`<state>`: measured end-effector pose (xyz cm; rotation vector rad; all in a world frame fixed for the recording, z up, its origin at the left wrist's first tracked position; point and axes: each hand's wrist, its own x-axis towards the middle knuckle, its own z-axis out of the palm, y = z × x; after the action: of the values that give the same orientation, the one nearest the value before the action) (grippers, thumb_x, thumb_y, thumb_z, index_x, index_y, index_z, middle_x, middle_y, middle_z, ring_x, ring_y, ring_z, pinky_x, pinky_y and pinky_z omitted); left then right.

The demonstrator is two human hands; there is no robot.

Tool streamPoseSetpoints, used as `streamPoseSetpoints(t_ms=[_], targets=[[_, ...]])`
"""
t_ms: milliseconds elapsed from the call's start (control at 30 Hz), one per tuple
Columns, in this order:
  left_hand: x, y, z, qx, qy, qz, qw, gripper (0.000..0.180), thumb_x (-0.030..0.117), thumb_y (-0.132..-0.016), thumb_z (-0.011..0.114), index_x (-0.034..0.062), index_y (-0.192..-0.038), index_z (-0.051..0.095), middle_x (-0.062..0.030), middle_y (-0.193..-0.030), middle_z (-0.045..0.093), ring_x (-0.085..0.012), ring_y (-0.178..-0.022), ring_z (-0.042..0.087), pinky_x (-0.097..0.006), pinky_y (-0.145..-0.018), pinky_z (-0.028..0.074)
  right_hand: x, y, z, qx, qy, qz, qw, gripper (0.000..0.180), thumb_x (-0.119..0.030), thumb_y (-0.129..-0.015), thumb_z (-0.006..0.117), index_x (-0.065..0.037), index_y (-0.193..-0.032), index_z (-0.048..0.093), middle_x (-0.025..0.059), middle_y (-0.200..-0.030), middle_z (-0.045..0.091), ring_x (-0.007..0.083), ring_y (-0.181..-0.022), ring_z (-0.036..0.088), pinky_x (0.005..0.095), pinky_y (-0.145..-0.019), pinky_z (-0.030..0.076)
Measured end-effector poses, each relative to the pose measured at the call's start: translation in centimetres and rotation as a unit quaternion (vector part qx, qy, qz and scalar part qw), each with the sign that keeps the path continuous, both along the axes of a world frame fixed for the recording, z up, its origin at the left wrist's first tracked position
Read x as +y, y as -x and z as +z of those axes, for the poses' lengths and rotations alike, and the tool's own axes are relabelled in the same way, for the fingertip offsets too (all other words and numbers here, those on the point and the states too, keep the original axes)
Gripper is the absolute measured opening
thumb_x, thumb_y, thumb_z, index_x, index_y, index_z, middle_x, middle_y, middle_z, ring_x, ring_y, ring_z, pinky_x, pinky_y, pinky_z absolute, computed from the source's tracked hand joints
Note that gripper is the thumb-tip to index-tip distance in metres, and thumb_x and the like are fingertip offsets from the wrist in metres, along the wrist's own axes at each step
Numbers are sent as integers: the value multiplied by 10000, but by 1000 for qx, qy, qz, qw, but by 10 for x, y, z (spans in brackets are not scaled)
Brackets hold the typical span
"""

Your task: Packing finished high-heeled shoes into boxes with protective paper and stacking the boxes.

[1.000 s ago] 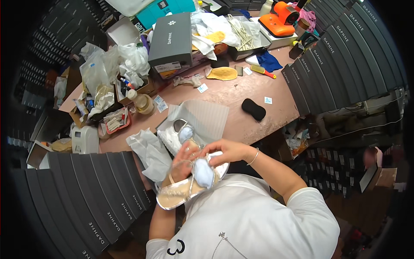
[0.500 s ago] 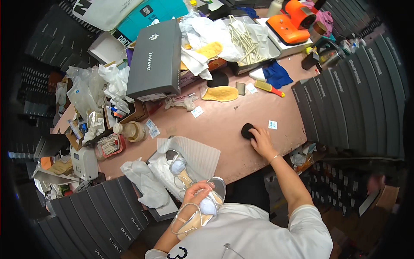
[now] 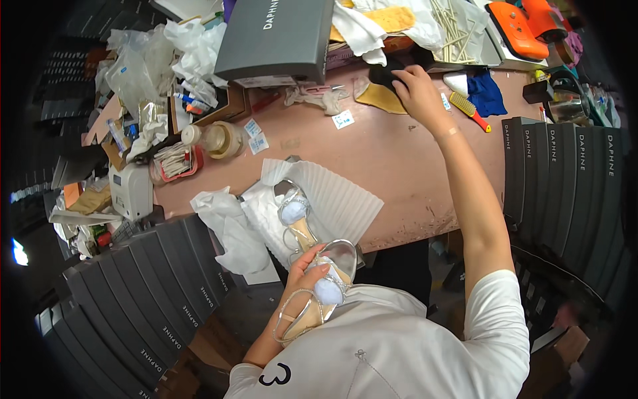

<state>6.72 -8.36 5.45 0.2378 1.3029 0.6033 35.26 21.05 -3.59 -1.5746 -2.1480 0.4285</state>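
Note:
My left hand (image 3: 300,276) is closed around a clear and silver strappy sandal (image 3: 312,312) with pale filling under its strap, held against my white shirt. At the far side of the table my right hand (image 3: 420,96) has its fingers bent on a black pad (image 3: 384,75); where this meets the dark piece beneath is hard to make out. Partly under those fingers lies a yellow cloth pad (image 3: 382,98). A matching sandal (image 3: 294,211) rests in white tissue in an open shoebox before me, beside a ribbed white foam sheet (image 3: 332,199).
A grey shoebox (image 3: 276,46) stands at the back left. Behind my right hand are a box of white sticks (image 3: 455,30) and an orange device (image 3: 518,30). A yellow brush (image 3: 468,112) and blue cloth (image 3: 487,93) lie right. Shoebox stacks (image 3: 565,173) flank the pink table (image 3: 399,179).
My right hand has moved away from me, from the table's near right to the yellow pad, and the black pad went with it. My view has shifted; the left hand keeps the sandal.

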Motion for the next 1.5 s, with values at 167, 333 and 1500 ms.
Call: streamPoseSetpoints(t_ms=[167,333,1500], targets=[[-25,22,-5,-61,7,-9,998,494,105,-868,602,10,-1334,468,-75,-1150,563,-108,-968,547,-235,-829,453,-204,62,121,188,210,207,937,354,-94,-780,628,-92,-1135,628,116,-873,597,298,-810,585,387,-752,497],[-52,30,0,-92,-22,-53,994,507,74,-847,603,2,-1329,464,-48,-1036,605,-91,-866,570,-223,-782,465,-322,115,100,94,89,218,967,148,-119,-742,640,-91,-884,673,34,-800,565,212,-755,548,343,-638,444],[-73,55,17,-87,-141,-75,983,489,13,-846,578,-57,-1316,462,-77,-1077,615,-98,-892,589,-238,-791,490,-363,120,131,93,56,213,971,118,-136,-733,623,-98,-844,626,15,-812,539,196,-791,539,331,-661,437]])
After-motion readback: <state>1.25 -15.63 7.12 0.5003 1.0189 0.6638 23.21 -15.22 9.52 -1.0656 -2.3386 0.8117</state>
